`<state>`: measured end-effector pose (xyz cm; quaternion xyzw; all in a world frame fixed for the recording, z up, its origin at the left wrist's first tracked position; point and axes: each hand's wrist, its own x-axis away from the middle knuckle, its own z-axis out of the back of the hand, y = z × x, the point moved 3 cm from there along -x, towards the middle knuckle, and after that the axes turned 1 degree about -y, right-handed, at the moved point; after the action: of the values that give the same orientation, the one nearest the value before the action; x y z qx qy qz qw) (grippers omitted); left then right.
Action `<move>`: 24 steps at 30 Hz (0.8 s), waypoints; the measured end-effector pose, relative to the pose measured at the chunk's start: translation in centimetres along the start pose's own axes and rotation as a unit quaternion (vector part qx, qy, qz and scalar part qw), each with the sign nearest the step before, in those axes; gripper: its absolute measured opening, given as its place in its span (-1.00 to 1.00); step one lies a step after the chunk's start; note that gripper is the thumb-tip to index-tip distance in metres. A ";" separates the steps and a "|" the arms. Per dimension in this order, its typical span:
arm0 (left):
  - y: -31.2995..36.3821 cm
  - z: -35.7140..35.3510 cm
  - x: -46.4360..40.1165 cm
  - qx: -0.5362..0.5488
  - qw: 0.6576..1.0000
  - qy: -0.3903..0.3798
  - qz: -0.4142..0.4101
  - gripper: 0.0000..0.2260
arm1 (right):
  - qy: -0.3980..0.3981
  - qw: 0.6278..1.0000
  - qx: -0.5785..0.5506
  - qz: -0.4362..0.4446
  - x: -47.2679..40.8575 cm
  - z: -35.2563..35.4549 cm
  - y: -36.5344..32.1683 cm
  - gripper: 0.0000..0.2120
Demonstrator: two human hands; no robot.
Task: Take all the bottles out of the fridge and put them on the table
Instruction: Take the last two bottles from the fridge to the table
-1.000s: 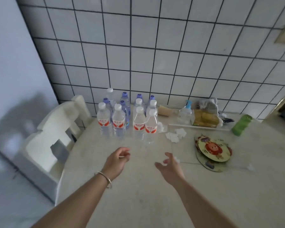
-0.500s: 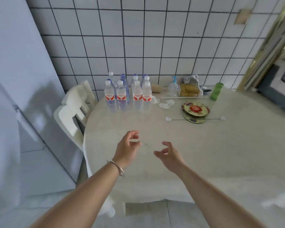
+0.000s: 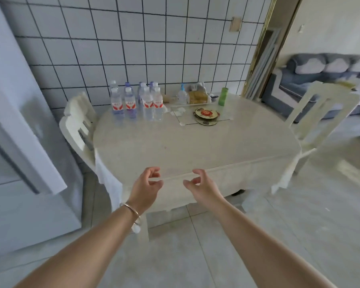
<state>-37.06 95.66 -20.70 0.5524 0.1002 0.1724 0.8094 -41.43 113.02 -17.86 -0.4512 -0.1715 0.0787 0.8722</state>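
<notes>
Over the near edge of the table (image 3: 195, 150), both hands float empty, arms stretched out from the bottom of the shot. Left hand (image 3: 146, 188) has its fingers (image 3: 154, 170) loosely curled, thumb apart from them, nothing in the grip and not touching anything. There's a thin bracelet (image 3: 131, 210) on that wrist. Right hand (image 3: 202, 188) looks the same: fingers half-curled and relaxed, holding nothing.

Bottles (image 3: 136, 102) are all bunched up at the far left corner of the table, right by the tiled wall (image 3: 133, 48). Clear plastic, upright, caps on, the front ones with red-and-white labels, a couple more rows tucked behind. Can't get an exact count because they overlap.

Rest of the far side has a pump bottle (image 3: 182, 94), a bag of something yellowish (image 3: 197, 94), a green cup (image 3: 223, 96) and a round patterned plate (image 3: 206, 114). Whole middle and near part of the tabletop is bare, with the tablecloth hanging over the edge. Fridge (image 3: 19, 132) stands on the left, just past a white chair (image 3: 77, 125); another white chair (image 3: 322, 117) sits at the right end. Open tile floor (image 3: 185, 256) under the arms.
</notes>
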 end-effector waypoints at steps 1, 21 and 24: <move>0.1 0.6 1.3 0.001 1.000 0.007 0.001 -0.70 | -0.003 1.000 0.007 0.010 1.2 -0.3 -0.3 -0.46; -4.4 22.0 20.2 0.033 0.973 0.226 0.030 -0.69 | -0.204 0.957 0.058 0.198 16.8 -20.8 -13.0 -0.56; -6.1 27.5 20.7 0.053 0.967 0.250 0.019 -0.70 | -0.232 0.946 0.062 0.217 17.9 -25.4 -16.8 -0.55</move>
<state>-7.27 78.11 -15.62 0.5356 0.2976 0.3151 0.7248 -15.72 89.23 -13.64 -0.3919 -0.2618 0.3790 0.7964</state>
